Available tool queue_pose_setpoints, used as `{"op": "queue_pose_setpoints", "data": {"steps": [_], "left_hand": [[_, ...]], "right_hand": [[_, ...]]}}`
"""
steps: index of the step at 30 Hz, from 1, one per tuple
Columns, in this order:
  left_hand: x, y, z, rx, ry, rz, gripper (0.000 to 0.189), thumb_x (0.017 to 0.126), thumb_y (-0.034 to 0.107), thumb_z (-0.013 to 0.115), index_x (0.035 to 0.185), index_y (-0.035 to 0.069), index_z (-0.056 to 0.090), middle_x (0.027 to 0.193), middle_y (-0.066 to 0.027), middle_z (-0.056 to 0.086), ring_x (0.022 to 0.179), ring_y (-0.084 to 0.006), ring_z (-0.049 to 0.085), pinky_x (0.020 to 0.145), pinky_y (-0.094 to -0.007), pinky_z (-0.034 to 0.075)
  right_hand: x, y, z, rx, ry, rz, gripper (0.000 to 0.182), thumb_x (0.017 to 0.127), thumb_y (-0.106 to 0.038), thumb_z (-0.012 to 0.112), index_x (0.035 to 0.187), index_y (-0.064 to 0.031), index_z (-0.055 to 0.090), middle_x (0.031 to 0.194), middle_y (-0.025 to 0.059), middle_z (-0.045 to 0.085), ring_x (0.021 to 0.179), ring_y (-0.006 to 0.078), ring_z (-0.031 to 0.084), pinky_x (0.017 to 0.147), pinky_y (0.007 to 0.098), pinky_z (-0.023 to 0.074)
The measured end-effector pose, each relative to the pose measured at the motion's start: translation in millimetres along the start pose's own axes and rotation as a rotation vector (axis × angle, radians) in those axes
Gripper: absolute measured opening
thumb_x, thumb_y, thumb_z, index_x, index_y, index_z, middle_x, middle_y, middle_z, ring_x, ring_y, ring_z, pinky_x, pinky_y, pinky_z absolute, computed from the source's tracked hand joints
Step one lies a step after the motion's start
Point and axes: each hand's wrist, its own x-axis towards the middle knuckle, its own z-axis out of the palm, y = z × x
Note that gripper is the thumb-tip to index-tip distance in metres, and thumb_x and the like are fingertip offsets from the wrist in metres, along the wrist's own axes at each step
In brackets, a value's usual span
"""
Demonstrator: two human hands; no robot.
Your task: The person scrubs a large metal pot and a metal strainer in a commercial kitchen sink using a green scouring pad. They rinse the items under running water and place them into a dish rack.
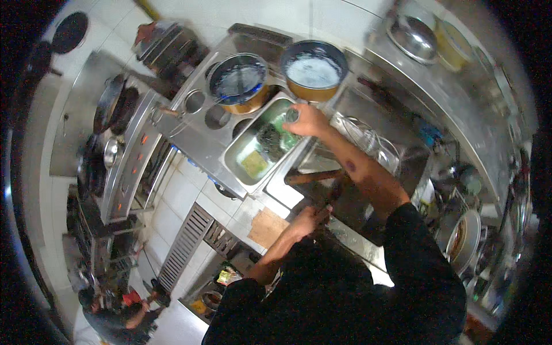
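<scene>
My right hand is closed around a small clear cup or glass over the far end of a rectangular steel pan. In that pan lie a dark metal scouring pad, a yellow-green sponge and something green and shiny. My left hand is low near my body, beside the dark sink area; its fingers are blurred, and whether it grips anything is unclear. Beyond the pan stand two round pots, one with bluish foamy water, the other with white suds.
A steel bowl and a yellow container stand on the shelf at right. Wire baskets lie beside my right forearm. At left is a stove with pans. A person is at lower left, near a floor grate.
</scene>
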Motion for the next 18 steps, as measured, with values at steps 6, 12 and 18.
{"op": "queue_pose_setpoints", "data": {"steps": [6,12,18], "left_hand": [[-7.3,45.9,20.7,-0.218,-0.161,-0.246,0.049,0.100,0.050,0.054,0.073,0.009,0.054,0.055,0.0021,0.044,0.039,-0.0086,0.036,0.037,-0.0273,0.027],[8.9,49.0,87.2,-0.144,-0.045,-0.115,0.052,0.103,0.050,0.048,0.068,0.012,0.052,0.051,0.0026,0.044,0.040,-0.0090,0.038,0.038,-0.0297,0.025],[-6.3,52.2,163.8,-0.011,-0.186,0.020,0.058,0.102,0.058,0.042,0.067,0.012,0.049,0.052,0.0022,0.044,0.044,-0.0114,0.044,0.043,-0.0308,0.031]], "right_hand": [[-143.8,109.2,-66.8,0.786,0.227,0.328,0.059,0.080,-0.039,0.071,0.123,0.0017,0.062,0.119,0.0170,0.066,0.110,0.0282,0.061,0.094,0.0381,0.0473],[-262.3,155.7,17.3,0.773,0.863,0.445,0.053,0.079,-0.031,0.076,0.117,0.0036,0.063,0.108,0.0136,0.068,0.104,0.0256,0.063,0.093,0.0377,0.0487],[-238.6,229.9,-31.1,1.179,0.732,0.742,0.033,0.075,-0.019,0.084,0.102,-0.0053,0.070,0.090,0.0081,0.067,0.074,0.0231,0.066,0.068,0.0373,0.0530]]}}
